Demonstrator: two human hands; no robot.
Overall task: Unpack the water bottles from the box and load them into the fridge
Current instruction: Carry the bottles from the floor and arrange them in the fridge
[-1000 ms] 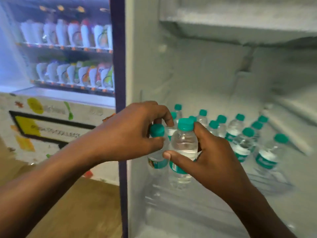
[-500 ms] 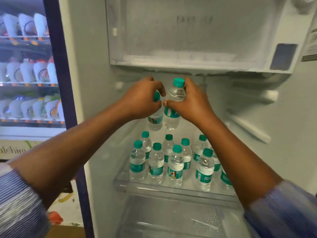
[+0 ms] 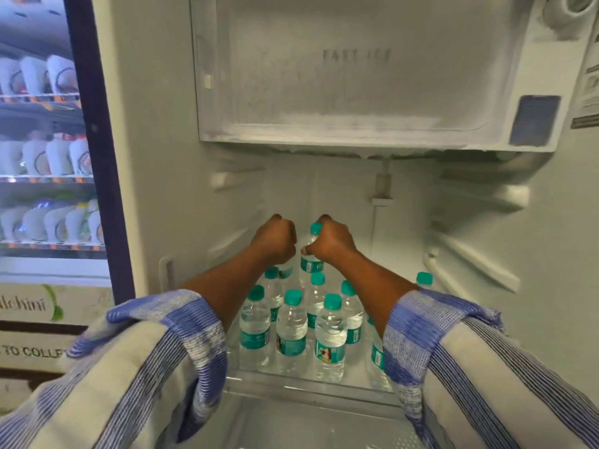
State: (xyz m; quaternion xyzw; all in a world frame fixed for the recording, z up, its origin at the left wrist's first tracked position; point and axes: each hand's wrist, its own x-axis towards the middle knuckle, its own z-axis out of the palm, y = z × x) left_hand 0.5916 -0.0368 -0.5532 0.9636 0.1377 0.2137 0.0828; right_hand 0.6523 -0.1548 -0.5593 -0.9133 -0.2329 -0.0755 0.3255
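1. Deep in the open fridge [image 3: 155, 157], I see both arms reaching toward the back of the glass shelf [image 3: 311, 382].
2. My right hand [image 3: 330, 239] is clamped round a water bottle [image 3: 311, 262] just below its teal cap.
3. My left hand [image 3: 275, 238] is fisted over another bottle [image 3: 286, 272], mostly hidden.
4. Standing bottles [image 3: 291, 325] crowd the shelf below, between my striped sleeves [image 3: 155, 351].

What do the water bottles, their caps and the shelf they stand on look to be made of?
Water bottles: clear thin plastic, glossy; the water and the bottles behind show through, and each carries a printed teal label. Caps: opaque teal plastic, likely matte. Shelf: transparent with a pale front edge, glass or clear plastic; the pictures cannot settle which.
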